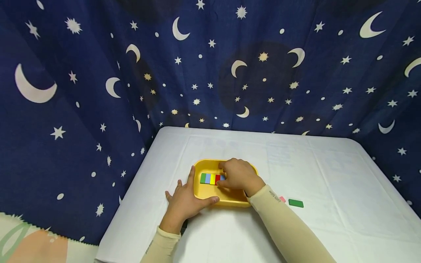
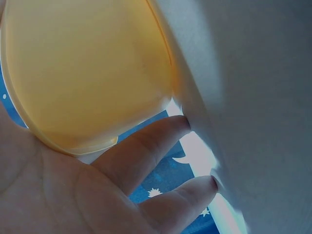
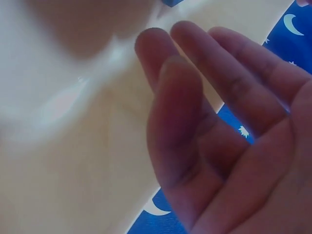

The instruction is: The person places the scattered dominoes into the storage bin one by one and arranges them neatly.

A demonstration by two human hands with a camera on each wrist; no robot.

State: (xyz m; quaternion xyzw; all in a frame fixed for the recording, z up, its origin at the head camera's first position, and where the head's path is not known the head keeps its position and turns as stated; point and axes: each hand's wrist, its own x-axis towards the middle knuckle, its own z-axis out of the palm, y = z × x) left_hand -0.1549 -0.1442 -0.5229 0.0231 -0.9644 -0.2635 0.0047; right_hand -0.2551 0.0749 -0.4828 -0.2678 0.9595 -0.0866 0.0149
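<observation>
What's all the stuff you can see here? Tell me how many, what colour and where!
Tray: 1, yellow, on the table
Block row: at least 5, green, blue, yellow, red, blue, inside the tray; the hand may hide more
Loose block: 1, green, on the table, right of the tray
Small piece: 1, pink, partly behind the right sleeve
Table: 1, white, under the tray
Curtain: navy with pale moons and stars, behind
Patterned cloth: pale, green and orange, lower left
Sleeves: 2, beige, on the arms
Left hand: 1, at the tray's left side
Right hand: 1, over the tray
</observation>
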